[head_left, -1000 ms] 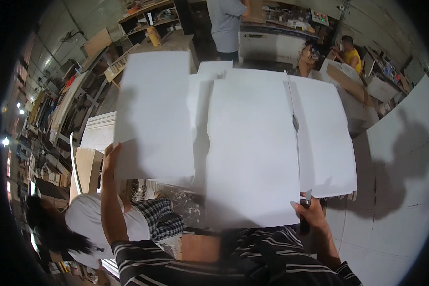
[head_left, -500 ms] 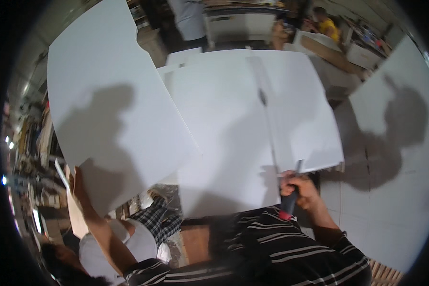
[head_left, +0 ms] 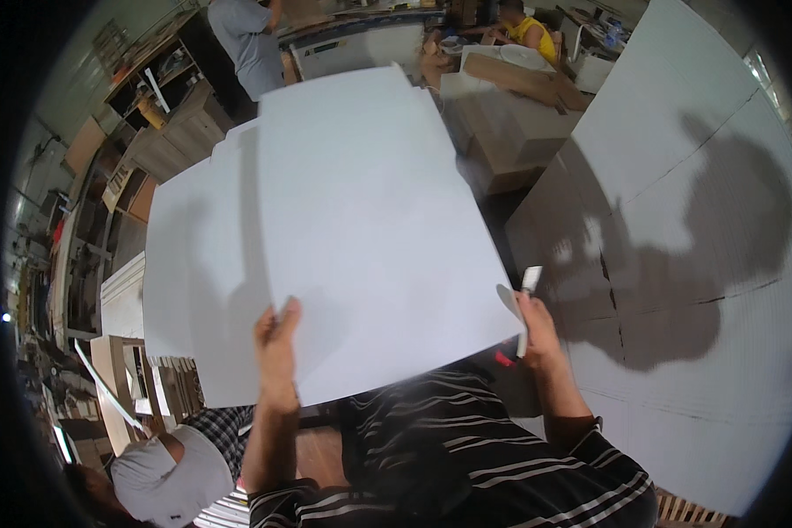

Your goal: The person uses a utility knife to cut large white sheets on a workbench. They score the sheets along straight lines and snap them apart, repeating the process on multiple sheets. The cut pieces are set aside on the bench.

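A large white panel (head_left: pixel 378 238) is held over another white panel (head_left: pixel 180 282) that extends out to the left. My left hand (head_left: pixel 277 352) grips its left edge near the front, thumb on the top face. At the right front edge, my right hand (head_left: pixel 544 333) holds the panel along with a hand tool (head_left: pixel 531 280). The tool has a flat pale tip, and a red end shows below the hand. Its exact kind is unclear. The fingers of my right hand are partly hidden by the panel's edge.
A large ridged white sheet (head_left: pixel 678 370) rises on the right. Another person in a pale top (head_left: pixel 176 475) is low at the left front, near wooden pieces (head_left: pixel 114 365). Two people work at the back, near boxes (head_left: pixel 519 114) and a wooden cabinet (head_left: pixel 180 132).
My left hand has left the tilted position at far left and now grips the middle panel's edge. My right hand, still with the tool, has come onto the panel's right edge. The view has shifted.
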